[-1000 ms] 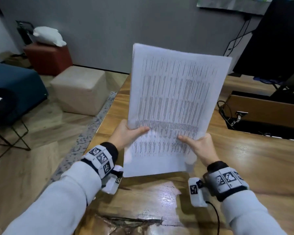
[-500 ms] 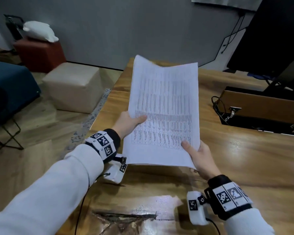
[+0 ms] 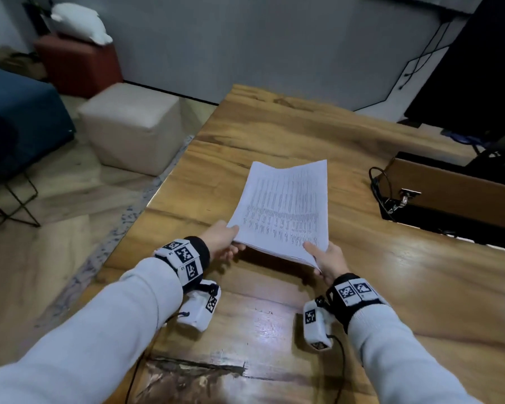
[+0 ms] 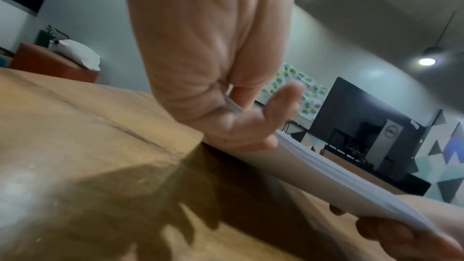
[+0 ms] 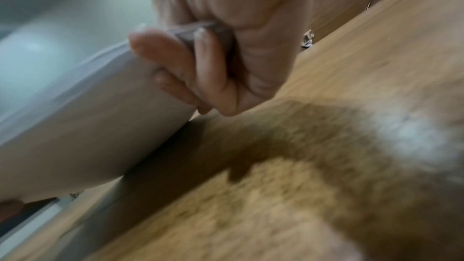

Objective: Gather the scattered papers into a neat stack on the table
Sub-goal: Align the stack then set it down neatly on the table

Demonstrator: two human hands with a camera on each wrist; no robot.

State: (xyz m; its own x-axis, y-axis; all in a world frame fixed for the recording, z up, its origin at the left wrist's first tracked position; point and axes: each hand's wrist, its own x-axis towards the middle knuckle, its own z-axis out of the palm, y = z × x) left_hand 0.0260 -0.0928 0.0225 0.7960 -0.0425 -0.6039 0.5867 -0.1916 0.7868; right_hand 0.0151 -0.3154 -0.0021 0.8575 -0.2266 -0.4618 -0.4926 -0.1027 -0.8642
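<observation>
A stack of printed white papers (image 3: 286, 208) lies nearly flat, low over the wooden table (image 3: 274, 132), its near edge still lifted. My left hand (image 3: 225, 243) pinches the stack's near left corner, thumb on top. My right hand (image 3: 324, 258) grips the near right corner, thumb on top and fingers under. In the left wrist view the stack (image 4: 339, 178) slopes above the tabletop, held by my left hand (image 4: 241, 114). In the right wrist view my right hand (image 5: 200, 62) curls its fingers under the papers (image 5: 88, 126).
A wooden box with a latch and cables (image 3: 449, 196) sits on the table at the right. A dark monitor (image 3: 478, 68) stands behind it. Off the table's left edge stand a beige ottoman (image 3: 131, 126), a red cube (image 3: 79, 65) and a blue sofa (image 3: 18, 118).
The stack, held upright a second ago, has tipped forward and come down close to the tabletop. Both hands have moved down and away with it, keeping their hold.
</observation>
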